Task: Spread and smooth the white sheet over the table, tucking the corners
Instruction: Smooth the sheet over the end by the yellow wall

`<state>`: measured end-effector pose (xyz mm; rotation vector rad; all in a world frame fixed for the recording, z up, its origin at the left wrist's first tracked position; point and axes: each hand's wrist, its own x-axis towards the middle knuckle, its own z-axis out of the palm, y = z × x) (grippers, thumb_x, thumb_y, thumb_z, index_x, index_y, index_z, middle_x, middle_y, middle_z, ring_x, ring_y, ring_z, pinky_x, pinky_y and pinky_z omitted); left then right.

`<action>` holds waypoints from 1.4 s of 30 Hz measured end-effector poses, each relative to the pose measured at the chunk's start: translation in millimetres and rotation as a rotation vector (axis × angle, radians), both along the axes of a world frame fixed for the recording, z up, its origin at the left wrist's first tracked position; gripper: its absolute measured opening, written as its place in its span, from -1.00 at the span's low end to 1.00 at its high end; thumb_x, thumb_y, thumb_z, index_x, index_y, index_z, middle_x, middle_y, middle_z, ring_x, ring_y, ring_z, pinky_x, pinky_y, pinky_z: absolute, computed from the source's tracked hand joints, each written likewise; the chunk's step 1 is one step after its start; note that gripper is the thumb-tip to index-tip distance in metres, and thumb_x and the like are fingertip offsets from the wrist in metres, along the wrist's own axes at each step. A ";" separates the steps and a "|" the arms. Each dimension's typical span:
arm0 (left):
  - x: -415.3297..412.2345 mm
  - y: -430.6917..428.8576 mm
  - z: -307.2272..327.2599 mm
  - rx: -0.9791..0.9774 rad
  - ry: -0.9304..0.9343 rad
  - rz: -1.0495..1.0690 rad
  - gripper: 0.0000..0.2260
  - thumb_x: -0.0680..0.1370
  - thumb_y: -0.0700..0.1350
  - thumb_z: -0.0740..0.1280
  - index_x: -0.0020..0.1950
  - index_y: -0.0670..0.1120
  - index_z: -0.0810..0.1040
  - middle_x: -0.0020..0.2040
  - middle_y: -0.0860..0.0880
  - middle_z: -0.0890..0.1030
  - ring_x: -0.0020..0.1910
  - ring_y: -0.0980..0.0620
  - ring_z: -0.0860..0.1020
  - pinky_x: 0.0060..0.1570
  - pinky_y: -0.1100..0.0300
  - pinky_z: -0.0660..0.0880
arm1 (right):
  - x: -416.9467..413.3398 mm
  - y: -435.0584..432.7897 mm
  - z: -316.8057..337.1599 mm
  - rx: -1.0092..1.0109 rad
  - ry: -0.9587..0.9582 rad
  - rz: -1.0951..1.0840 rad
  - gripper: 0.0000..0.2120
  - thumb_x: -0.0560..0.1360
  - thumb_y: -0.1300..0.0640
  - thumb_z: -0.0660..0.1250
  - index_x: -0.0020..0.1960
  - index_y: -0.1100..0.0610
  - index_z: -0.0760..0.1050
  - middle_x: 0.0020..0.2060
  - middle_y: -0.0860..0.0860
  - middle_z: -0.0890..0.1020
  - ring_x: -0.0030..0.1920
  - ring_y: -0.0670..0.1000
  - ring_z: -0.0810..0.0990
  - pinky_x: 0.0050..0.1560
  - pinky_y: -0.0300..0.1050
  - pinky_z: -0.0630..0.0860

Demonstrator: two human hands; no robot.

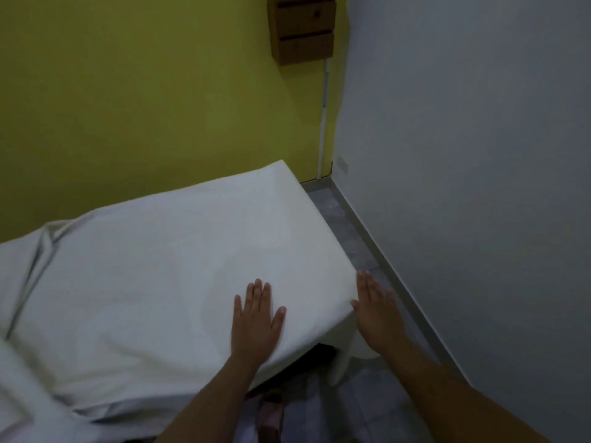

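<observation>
The white sheet (166,270) covers the table top, smooth on the right half and bunched into folds at the left. My left hand (257,318) lies flat on it, palm down, fingers spread, near the front right corner. My right hand (377,311) is flat against the sheet hanging over the table's right edge, fingers straight and pointing away from me. A white table leg (340,362) shows under the hanging cloth at that corner. Neither hand grips the cloth.
A yellow wall (144,91) runs behind the table and a grey wall (463,155) stands close on the right, leaving a narrow strip of tiled floor (348,238). A wooden drawer box (302,27) hangs on the yellow wall. My foot (271,414) shows below.
</observation>
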<state>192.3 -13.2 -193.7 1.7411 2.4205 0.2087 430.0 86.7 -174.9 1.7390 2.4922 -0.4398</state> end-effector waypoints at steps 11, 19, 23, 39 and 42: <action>36.2 -5.7 7.5 -0.115 -0.008 0.090 -0.40 0.63 0.19 -0.10 0.57 -0.08 -0.14 0.58 -0.08 -0.13 0.55 -0.02 -0.16 0.47 -0.05 -0.25 | 32.4 11.3 1.6 -0.058 -0.040 0.099 -0.38 0.56 0.24 0.01 0.55 0.18 -0.17 0.55 0.10 0.03 0.52 0.08 0.10 0.46 0.10 0.07; 63.2 40.0 22.5 -0.123 -0.064 0.028 -0.42 0.64 0.18 -0.13 0.56 -0.10 -0.15 0.58 -0.09 -0.12 0.55 -0.02 -0.15 0.48 -0.05 -0.21 | 88.6 34.0 -2.8 -0.306 -0.175 0.008 -0.45 0.64 0.00 0.02 0.53 0.22 0.00 0.54 0.15 0.09 0.51 0.13 0.13 0.46 0.10 0.15; 89.1 91.6 36.9 -0.065 -0.071 -0.084 -0.43 0.64 0.17 -0.15 0.56 -0.09 -0.17 0.58 -0.07 -0.15 0.55 0.00 -0.18 0.47 -0.02 -0.25 | 100.8 57.1 6.9 -0.345 -0.183 -0.033 -0.52 0.64 -0.01 -0.02 0.49 0.19 0.14 0.51 0.15 0.14 0.47 0.18 0.20 0.42 0.16 0.19; 156.0 230.1 18.7 -0.371 0.127 -0.250 -0.45 0.65 -0.03 -0.04 0.56 -0.18 -0.18 0.57 -0.16 -0.14 0.55 -0.10 -0.18 0.47 -0.10 -0.23 | 141.3 171.4 12.5 -0.384 -0.131 -0.090 -0.48 0.63 -0.03 -0.04 0.53 0.16 0.07 0.53 0.09 0.12 0.49 0.15 0.14 0.45 0.15 0.13; 166.3 250.8 10.0 -0.421 0.090 -0.204 -0.45 0.65 -0.02 -0.04 0.55 -0.19 -0.18 0.57 -0.16 -0.15 0.55 -0.10 -0.18 0.47 -0.11 -0.22 | 149.2 202.4 3.3 -0.410 -0.171 -0.021 -0.48 0.64 -0.05 -0.05 0.53 0.17 0.07 0.53 0.10 0.11 0.50 0.15 0.13 0.46 0.15 0.11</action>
